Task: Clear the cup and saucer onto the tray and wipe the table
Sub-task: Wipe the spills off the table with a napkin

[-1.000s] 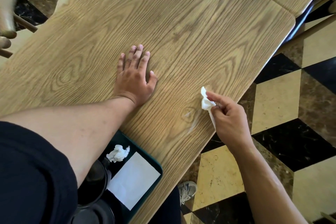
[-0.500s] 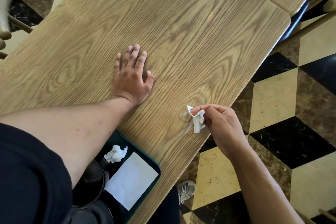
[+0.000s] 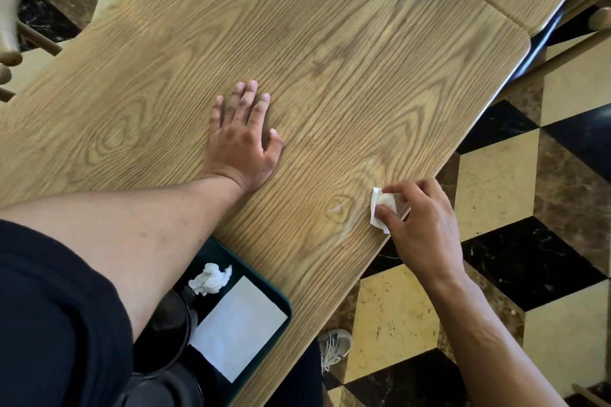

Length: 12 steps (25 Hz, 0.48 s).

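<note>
Pinching a white napkin [image 3: 380, 208], right hand [image 3: 420, 225] fingers [image 3: 385, 210] press the table [image 3: 330, 43]; left hand [image 3: 243, 139] lies flat.

Site: I took it for a café | Evidence: two wood-grain tables [image 3: 330, 43] pushed together, checkered marble floor [image 3: 496, 182], green serving tray [image 3: 281, 302] with a napkin

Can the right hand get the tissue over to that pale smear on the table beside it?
Probably yes. The right hand pinches the folded tissue at the table's near edge, and the pale smear lies just to its left with bare wood between. The left hand rests flat farther off, not blocking.
</note>
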### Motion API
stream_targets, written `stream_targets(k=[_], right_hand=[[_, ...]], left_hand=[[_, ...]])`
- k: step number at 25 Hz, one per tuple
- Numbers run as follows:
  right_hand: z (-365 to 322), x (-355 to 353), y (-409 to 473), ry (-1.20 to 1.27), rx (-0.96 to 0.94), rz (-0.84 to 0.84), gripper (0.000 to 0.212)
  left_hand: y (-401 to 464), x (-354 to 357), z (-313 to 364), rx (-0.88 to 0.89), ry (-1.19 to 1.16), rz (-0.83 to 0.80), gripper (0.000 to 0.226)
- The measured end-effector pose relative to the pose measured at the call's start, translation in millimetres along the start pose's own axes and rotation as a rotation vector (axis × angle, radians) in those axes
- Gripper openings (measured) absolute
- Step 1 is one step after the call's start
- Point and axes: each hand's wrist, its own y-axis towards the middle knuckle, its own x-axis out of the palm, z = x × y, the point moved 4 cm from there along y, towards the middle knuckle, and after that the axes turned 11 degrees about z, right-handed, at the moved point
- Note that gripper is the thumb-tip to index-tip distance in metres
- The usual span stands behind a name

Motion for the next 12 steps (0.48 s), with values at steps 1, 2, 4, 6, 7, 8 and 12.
stream_targets(k=[1, 2, 4, 6, 7, 8, 12], right_hand=[[-1, 1, -2, 0.008, 0.017, 0.044, 0.027], [-4, 2, -5, 0.024, 0.031, 0.09, 0.025], [-9, 4, -9, 0.05, 0.05, 0.173, 0.027], [-14, 7, -10, 0.069, 0.079, 0.236, 0.03], [-15, 8, -11, 0.067, 0.088, 0.258, 0.029], [-15, 9, -12, 0.055, 0.086, 0.27, 0.027], [-13, 15, -18, 0.002, 0.076, 0.229, 0.035]], left_hand=[[0, 0, 0, 0.0, 0.001, -0.002, 0.067], [0, 0, 0, 0.0, 0.002, -0.003, 0.067], [0, 1, 0, -0.001, 0.001, -0.003, 0.068], [0, 1, -1, 0.0, -0.002, -0.003, 0.068], [0, 1, -1, 0.001, -0.001, -0.002, 0.068], [0, 1, -1, 0.001, -0.001, 0.0, 0.068], [0, 3, -2, -0.008, -0.012, 0.002, 0.067]])
